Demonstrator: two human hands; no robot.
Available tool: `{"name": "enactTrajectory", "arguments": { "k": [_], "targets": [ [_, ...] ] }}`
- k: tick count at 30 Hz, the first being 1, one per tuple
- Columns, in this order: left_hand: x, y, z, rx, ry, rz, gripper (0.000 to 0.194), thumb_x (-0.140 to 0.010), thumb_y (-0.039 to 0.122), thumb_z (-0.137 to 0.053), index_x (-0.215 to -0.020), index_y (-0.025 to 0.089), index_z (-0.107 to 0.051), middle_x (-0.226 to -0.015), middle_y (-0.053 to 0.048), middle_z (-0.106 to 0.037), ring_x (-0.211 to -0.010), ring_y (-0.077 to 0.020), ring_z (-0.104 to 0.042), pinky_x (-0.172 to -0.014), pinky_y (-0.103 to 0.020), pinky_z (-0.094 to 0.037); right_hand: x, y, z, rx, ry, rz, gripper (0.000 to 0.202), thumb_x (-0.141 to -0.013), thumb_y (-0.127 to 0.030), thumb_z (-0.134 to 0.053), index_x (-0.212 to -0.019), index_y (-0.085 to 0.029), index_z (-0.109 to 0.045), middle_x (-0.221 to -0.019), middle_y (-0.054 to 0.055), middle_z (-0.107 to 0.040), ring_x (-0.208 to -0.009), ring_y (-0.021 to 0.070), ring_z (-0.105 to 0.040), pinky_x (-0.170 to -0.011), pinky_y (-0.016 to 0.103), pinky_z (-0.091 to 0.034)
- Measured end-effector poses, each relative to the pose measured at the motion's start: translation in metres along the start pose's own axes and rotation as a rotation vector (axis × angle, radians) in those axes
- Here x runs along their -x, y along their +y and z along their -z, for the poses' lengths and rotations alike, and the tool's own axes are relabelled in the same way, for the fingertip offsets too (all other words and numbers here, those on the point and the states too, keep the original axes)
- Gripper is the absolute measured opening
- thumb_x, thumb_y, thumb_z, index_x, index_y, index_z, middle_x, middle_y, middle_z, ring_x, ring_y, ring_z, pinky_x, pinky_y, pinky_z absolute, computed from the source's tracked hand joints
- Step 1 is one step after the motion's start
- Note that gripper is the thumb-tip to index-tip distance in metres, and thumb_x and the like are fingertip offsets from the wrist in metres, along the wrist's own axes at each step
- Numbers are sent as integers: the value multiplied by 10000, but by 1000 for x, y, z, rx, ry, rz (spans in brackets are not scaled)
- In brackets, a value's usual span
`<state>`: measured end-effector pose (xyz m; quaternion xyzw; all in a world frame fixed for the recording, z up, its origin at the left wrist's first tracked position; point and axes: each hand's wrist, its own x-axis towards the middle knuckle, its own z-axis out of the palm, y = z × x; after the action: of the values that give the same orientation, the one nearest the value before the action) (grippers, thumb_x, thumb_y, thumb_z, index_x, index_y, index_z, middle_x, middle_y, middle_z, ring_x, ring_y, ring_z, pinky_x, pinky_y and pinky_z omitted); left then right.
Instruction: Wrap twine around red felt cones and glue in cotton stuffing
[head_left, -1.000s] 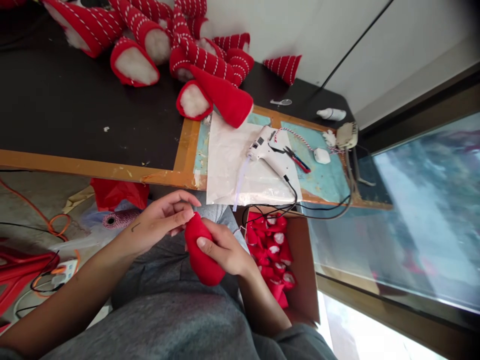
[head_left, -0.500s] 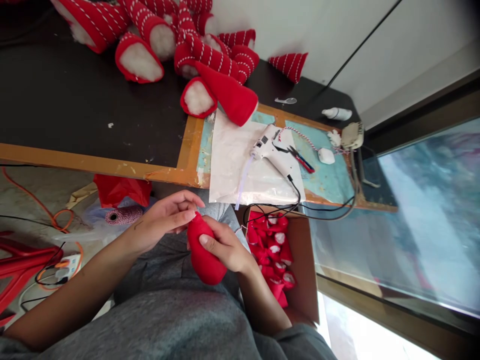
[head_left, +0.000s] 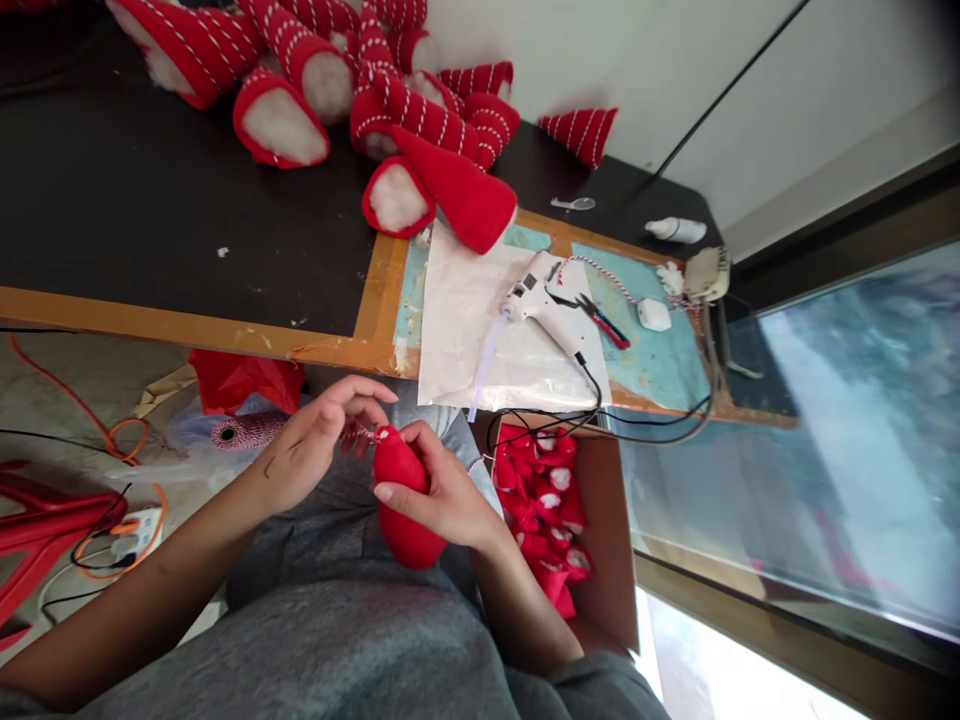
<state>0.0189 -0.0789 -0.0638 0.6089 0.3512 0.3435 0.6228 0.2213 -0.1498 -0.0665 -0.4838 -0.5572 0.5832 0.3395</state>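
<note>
A stuffed red felt cone (head_left: 405, 515) rests over my lap, its narrow tip pointing up and away from me. My right hand (head_left: 442, 490) is wrapped round its side, with the thumb across the front. Red-and-white twine (head_left: 361, 436) runs from the white-flecked tip to the left, under my left hand (head_left: 319, 440). That hand's lower fingers curl at the twine, while its index finger reaches out above the tip and its thumb is lifted. Part of the left grip is hidden behind the palm.
Twine-wrapped red cones (head_left: 420, 115) and plain ones are piled on the dark table (head_left: 150, 220). A white glue gun (head_left: 544, 300) lies on a white sheet beside pliers (head_left: 600, 320). Below right, a cardboard box (head_left: 607, 540) holds red stuffed pieces. A twine roll (head_left: 244, 430) sits left.
My left fingers have come off the cone's tip, and the thumb has lifted. The tip and the twine now show. My right thumb has shifted left across the cone.
</note>
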Motion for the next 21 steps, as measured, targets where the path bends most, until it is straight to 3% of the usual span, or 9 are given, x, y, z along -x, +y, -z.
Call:
{"name": "enactTrajectory", "arguments": {
  "k": [2,4,6,9,11,14,18,21],
  "targets": [
    [1,-5,-1,54,-30,11,827,-946,899,-306,-1193,222,-712,-866,-51,-687,-738,-192,-612,-661,-294,-523,-3,0,-1,4,15,58,329,-914,-514,-746,-1031,-253,-583,-1016,3,-646,-928,205,-618,-869,345,-476],
    [3,-9,-2,106,-47,27,832,-921,918,-352,-1198,225,-720,-891,-52,-678,-748,-191,-605,-670,-294,-527,-4,2,-1,5,62,95,277,-938,-501,-723,-1009,-252,-625,-1028,19,-654,-983,219,-629,-922,362,-482],
    [4,-11,-2,163,-64,52,729,-908,869,-530,-1215,231,-707,-906,-42,-676,-734,-179,-603,-662,-282,-529,-4,3,0,-34,116,89,259,-962,-491,-702,-1058,-254,-659,-1070,34,-676,-1040,232,-640,-972,377,-481],
    [4,-10,-3,143,-15,113,523,-875,628,-804,-1198,236,-683,-880,-14,-673,-717,-156,-604,-655,-252,-523,0,5,0,-200,180,49,351,-995,-493,-669,-1264,-274,-616,-1229,46,-695,-1133,234,-650,-1031,381,-477],
    [4,-6,-5,62,69,145,408,-865,511,-852,-1109,229,-685,-828,7,-654,-683,-140,-586,-635,-236,-509,3,8,0,-296,204,36,399,-1025,-529,-615,-1336,-286,-557,-1269,48,-687,-1141,227,-651,-1023,371,-488],
    [2,-1,-9,-40,139,153,312,-869,484,-828,-915,215,-678,-720,28,-604,-611,-130,-544,-581,-228,-471,5,10,-2,-323,191,25,435,-1033,-572,-581,-1361,-304,-482,-1236,39,-669,-1053,213,-645,-962,365,-503],
    [0,4,-12,-112,157,127,320,-841,495,-827,-824,213,-677,-695,20,-611,-589,-134,-534,-546,-230,-439,4,10,-4,-273,182,-8,572,-856,-503,-836,-1215,-307,-436,-1086,0,-627,-885,188,-595,-851,342,-499],
    [1,4,-11,-140,164,114,342,-836,530,-822,-822,216,-687,-716,3,-644,-615,-149,-554,-557,-240,-457,2,5,-4,-274,215,-34,444,-850,-473,-828,-1068,-278,-494,-963,-19,-596,-842,178,-563,-824,323,-485]
  ]
}}
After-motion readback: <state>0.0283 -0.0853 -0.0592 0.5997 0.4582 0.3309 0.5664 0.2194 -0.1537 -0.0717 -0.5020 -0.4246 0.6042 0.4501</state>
